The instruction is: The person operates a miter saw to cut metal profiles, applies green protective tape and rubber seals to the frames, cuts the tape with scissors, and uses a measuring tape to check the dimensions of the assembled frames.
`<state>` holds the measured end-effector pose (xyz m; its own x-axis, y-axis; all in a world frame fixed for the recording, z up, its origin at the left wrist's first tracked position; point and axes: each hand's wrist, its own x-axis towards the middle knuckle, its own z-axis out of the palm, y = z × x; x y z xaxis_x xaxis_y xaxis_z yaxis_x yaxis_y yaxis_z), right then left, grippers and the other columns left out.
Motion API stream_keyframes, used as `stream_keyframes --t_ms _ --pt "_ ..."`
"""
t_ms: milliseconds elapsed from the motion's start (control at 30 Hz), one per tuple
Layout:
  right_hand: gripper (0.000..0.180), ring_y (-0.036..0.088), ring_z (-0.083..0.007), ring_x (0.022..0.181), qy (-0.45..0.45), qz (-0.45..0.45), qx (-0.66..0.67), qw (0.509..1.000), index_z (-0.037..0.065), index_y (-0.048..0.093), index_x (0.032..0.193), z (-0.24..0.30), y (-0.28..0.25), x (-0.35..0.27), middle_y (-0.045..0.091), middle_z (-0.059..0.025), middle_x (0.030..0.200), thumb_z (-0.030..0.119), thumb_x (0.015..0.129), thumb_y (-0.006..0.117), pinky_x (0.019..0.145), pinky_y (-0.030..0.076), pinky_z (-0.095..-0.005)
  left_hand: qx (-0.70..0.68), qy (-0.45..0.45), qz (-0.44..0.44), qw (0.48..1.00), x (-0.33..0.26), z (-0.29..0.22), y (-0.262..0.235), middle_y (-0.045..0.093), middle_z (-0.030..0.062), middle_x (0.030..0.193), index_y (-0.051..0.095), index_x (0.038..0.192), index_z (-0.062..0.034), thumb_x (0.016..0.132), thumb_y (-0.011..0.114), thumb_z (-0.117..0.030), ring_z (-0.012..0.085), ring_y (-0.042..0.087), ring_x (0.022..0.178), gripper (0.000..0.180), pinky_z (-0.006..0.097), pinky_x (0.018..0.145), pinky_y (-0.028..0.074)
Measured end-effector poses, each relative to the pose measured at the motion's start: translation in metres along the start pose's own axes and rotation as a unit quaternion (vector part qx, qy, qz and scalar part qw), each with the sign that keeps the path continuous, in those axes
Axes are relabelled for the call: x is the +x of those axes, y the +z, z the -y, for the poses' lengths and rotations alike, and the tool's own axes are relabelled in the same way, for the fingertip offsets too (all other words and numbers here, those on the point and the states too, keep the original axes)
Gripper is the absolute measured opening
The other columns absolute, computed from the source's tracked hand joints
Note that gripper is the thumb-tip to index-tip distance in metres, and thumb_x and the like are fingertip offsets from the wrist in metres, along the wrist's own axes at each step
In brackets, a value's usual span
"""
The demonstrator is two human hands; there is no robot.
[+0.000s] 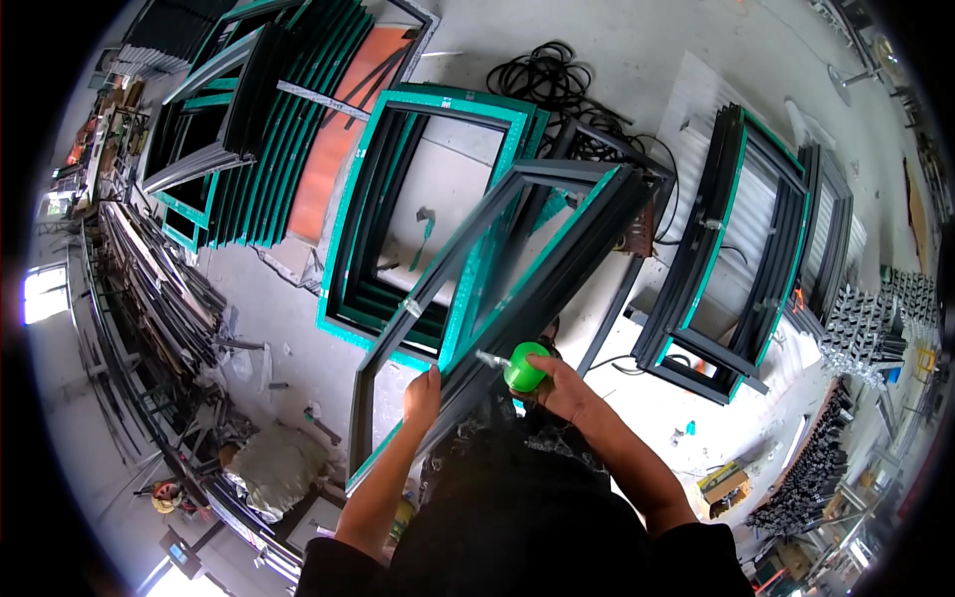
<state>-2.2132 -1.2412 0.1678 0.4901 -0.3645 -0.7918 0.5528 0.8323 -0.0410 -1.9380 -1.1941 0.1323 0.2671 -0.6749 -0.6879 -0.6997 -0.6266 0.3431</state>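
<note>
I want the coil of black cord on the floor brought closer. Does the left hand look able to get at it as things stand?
Probably not. The left hand grips the dark frame held upright, and the black cord lies on the floor well beyond it, behind the teal-edged frames.

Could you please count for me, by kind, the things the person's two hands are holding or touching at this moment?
Dark window frame with green tape edging, gripped by the left hand: 1
Green round-handled tool, held in the right hand: 1
Total: 2
</note>
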Motion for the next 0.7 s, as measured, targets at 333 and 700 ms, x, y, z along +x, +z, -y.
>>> stream_keyframes --t_ms 333,700 --pt "0.040 0.061 -0.0226 0.104 -0.021 0.013 -0.067 0.997 -0.001 0.050 0.124 0.039 0.064 -0.001 0.057 -0.0116 0.117 0.024 0.094 0.059 0.090 0.055 -0.0400 -0.052 -0.031 -0.022 0.998 -0.003 -0.015 -0.025 0.061 0.0323 0.096 0.065 0.093 0.0034 0.100 0.032 -0.045 0.0500 0.056 0.096 0.059 0.053 0.081 0.043" --pt "0.045 0.060 -0.0252 0.107 -0.027 0.062 -0.047 0.997 -0.004 0.046 0.126 0.039 0.098 0.022 0.056 -0.0140 0.118 0.026 0.094 0.060 0.093 0.055 -0.0413 -0.177 0.035 -0.085 0.980 0.019 -0.007 -0.049 0.065 0.0238 0.099 0.061 0.107 0.0017 0.099 0.046 -0.034 0.0382 0.060 0.092 0.040 0.040 0.083 0.046"
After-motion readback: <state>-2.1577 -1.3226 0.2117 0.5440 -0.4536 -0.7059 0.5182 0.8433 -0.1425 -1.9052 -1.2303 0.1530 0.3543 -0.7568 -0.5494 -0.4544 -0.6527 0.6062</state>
